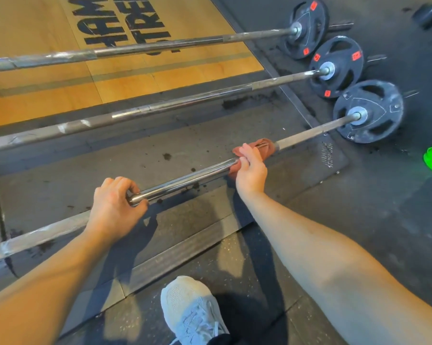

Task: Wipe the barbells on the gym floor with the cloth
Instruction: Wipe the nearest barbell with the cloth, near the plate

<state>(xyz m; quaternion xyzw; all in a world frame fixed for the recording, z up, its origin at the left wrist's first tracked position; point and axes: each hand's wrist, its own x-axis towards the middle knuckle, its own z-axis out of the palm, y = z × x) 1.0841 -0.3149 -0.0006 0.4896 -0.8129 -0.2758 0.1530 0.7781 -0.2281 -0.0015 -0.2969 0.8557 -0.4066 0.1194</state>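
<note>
Nearest barbell lies on the gym floor. Left hand grips its shaft; right hand clamps the red cloth wrapped around it, nearer the plate.

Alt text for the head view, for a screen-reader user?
The right hand holds a reddish cloth wrapped around the nearest barbell, while the left hand grips the same bar further left. A middle barbell and a far barbell lie parallel beyond it.
</note>
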